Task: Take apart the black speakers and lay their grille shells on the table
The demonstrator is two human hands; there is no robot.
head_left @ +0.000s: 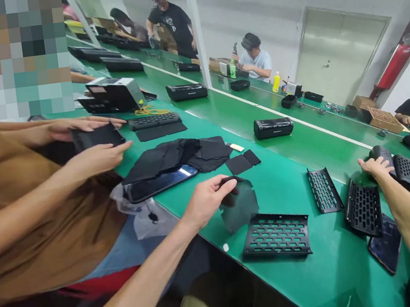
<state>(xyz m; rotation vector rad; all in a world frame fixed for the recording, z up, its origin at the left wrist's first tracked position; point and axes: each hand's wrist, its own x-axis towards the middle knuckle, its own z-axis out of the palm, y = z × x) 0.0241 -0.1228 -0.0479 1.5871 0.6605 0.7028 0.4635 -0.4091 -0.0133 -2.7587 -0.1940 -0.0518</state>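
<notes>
My left hand (211, 200) pinches the upper edge of a thin, see-through black mesh sheet (241, 204), which hangs over the green table. A black slotted grille (276, 234) lies just to the right of the sheet, near the table's front edge. Farther right, my right hand (376, 167) reaches out with its fingers apart. It is close to a curved black grille (381, 152) and a second one (406, 174); whether it touches them I cannot tell. Two more slotted grilles, one upright-looking (323, 188) and one tilted (363, 208), lie left of my right forearm.
At left, a co-worker's hands (104, 153) hold a black panel (96, 136). Black sheets (178, 152) are piled beside a phone (163, 182). Another phone (386, 246) lies under my right forearm's side. A black speaker-like unit (273, 127) sits on the green conveyor belt (230, 115).
</notes>
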